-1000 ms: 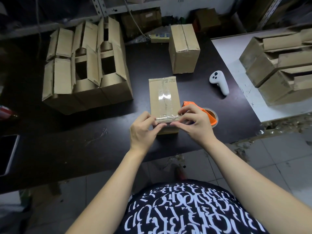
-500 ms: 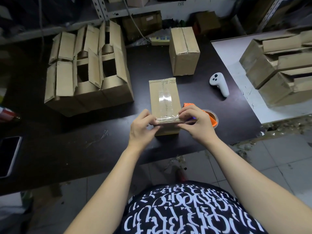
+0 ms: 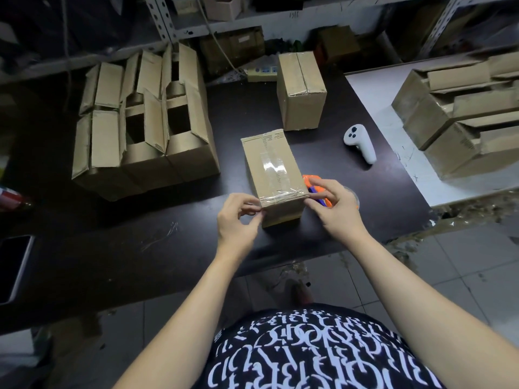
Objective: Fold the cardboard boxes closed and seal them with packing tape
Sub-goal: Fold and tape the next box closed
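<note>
A closed cardboard box [image 3: 269,161] stands on the dark table [image 3: 168,248] in front of me, with clear tape along its top seam. A second tape strip [image 3: 283,197] crosses its near top edge. My left hand [image 3: 238,220] pinches the strip's end at the box's near left corner. My right hand [image 3: 334,206] pinches the other end at the near right corner. An orange tape dispenser [image 3: 311,179] lies right of the box, mostly hidden behind my right hand.
Several open boxes [image 3: 140,130] with raised flaps stand at the back left. A taped box [image 3: 300,91] stands behind. A white controller [image 3: 361,146] lies to the right. More boxes [image 3: 463,116] sit on a white table [image 3: 393,130]. A phone [image 3: 14,268] lies far left.
My hands have slid apart along the tape strip, from the middle of the near edge out to the box's two near corners. The box has turned slightly.
</note>
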